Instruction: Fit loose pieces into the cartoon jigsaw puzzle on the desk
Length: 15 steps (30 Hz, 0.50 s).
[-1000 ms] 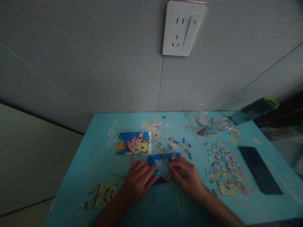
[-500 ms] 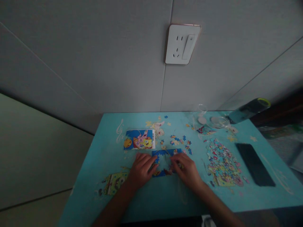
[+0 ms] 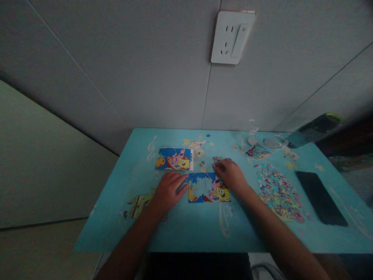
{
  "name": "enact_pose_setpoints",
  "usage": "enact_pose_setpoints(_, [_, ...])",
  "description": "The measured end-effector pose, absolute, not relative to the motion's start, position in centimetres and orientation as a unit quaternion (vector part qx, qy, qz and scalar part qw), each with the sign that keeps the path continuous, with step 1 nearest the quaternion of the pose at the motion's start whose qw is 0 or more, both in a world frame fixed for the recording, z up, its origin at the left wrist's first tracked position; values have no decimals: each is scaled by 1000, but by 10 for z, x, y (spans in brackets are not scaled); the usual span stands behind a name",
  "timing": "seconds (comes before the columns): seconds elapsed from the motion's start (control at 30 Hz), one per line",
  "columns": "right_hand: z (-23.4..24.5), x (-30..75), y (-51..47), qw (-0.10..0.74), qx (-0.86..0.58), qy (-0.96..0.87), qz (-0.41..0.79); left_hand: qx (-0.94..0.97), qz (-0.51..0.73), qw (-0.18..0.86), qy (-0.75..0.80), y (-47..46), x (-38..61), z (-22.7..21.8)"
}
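A big grey wall (image 3: 116, 70) stands behind a blue counter (image 3: 180, 229) with cartoon drawings on it. High on the wall is a white socket (image 3: 233, 37). On the right side of the counter lies a flat black phone (image 3: 320, 197), and past it, at the far right edge, a dark bottle (image 3: 316, 128) lies tipped on its side. Just left of the phone is a wide heap of loose puzzle pieces (image 3: 278, 192). Near the middle of the counter lies the half-built puzzle (image 3: 208, 188), flat, with a gap in its blue top part. Behind it and a little to the left lies a small picture card (image 3: 174, 158) with the same cartoon on it. A clear jar (image 3: 262, 146) lies near the back, next to the bottle. The left hand (image 3: 169, 190) rests flat on the counter with its fingers spread, and the fingertips touch the left edge of the puzzle; its grip has nothing in it. The right hand (image 3: 231, 175) sits at the top right corner of the puzzle, fingers curled down over a few small loose pieces (image 3: 216, 158). You cannot tell if that grip is pinching a piece or not.
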State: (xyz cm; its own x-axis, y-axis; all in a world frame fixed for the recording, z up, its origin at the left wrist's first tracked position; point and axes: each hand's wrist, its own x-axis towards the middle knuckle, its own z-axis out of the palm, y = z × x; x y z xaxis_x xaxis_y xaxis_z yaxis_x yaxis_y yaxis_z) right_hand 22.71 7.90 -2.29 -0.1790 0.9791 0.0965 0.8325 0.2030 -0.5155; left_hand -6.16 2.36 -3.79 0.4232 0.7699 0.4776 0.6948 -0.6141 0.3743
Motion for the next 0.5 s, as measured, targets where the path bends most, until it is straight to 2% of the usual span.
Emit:
enact_pose_setpoints(0.23, [-23,239,68,233,-600,-734,218,846,302,69,433,27,-61,-41])
enact_pose_setpoints(0.43, [-19,244,41,318,-556,-711,289,848,291,82,435,26,-60,-44])
enact_pose_setpoints(0.5, [-18,242,34,324,-555,-695,322,848,289,85,436,26,-59,-45])
